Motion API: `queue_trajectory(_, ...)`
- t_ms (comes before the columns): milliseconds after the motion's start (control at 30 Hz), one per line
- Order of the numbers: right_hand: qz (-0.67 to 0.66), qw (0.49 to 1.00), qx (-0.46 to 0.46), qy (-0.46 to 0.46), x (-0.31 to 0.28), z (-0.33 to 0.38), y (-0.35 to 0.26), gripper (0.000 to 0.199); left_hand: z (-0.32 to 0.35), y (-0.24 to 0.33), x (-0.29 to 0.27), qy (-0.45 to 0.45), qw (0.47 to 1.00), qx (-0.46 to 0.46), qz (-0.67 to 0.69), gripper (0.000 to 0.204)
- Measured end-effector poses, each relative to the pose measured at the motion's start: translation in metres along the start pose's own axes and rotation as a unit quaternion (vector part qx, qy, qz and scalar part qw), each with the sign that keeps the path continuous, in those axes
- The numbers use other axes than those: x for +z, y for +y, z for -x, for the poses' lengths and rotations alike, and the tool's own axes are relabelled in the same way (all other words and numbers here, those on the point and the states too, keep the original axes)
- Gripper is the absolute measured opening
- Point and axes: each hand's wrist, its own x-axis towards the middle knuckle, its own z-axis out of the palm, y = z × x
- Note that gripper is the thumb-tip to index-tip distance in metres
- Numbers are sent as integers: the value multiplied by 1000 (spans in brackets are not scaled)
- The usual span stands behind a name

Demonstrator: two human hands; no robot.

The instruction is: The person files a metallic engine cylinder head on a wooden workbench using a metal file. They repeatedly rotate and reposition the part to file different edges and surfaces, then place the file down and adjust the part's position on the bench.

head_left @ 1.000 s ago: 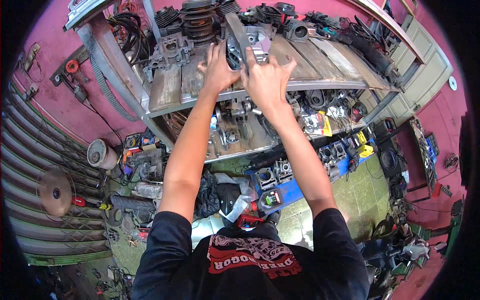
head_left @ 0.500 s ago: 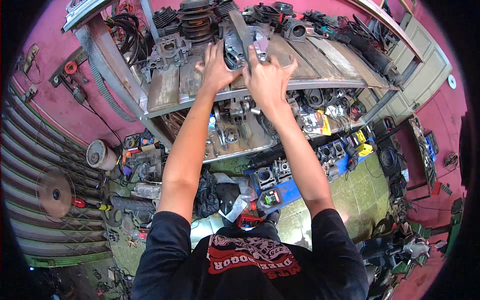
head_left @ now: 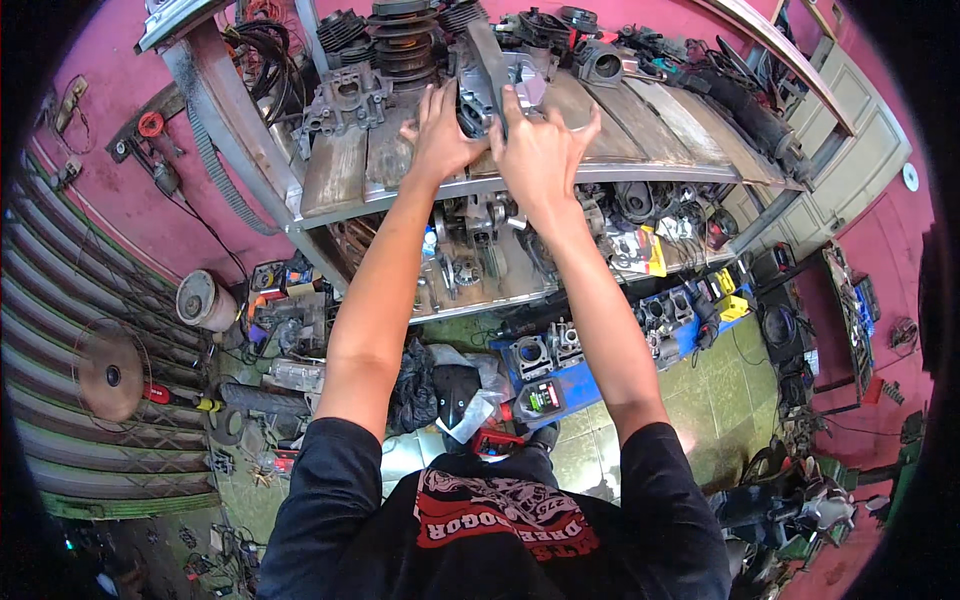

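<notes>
On the wooden top of the metal-framed bench, a silver engine casting [head_left: 523, 73] lies between my hands. My left hand [head_left: 440, 142] is closed against its left side, thumb toward the middle. My right hand [head_left: 537, 160] grips a long flat grey bar that looks like a metal file [head_left: 487, 62]. Its index finger stretches along the bar and the other fingers curl, partly hidden. The file stands over the casting, its far end pointing away from me. My hand hides its near end, and file and hands cover part of the casting.
Another engine casting [head_left: 347, 98] sits left of my hands, beside a stack of finned cylinders [head_left: 403, 45]. A round-bored metal housing [head_left: 601, 65] lies to the right. The lower shelf holds gears and a yellow packet [head_left: 652, 252]. Below, a blue tray [head_left: 580, 385] carries engine parts and a bottle.
The whole view has shifted slightly. Both hands keep nearly the same grip and place on the casting and file, with only a slight movement visible.
</notes>
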Motion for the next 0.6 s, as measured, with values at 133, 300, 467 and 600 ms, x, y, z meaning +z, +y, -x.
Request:
queue_trajectory(133,6,1000,-2,-13,0,14,-4,43,2,-2,-5,-5,1000,8,9,112)
queue_trajectory(300,-23,999,11,-35,-27,35,-10,44,5,11,-10,-44,997,-43,-47,117)
queue_trajectory(467,-14,999,32,-38,-20,1,-4,46,3,9,-7,-28,998,-44,-40,117)
queue_trajectory(600,13,1000,11,-7,-3,7,3,46,3,10,-6,-25,999,-28,-34,117)
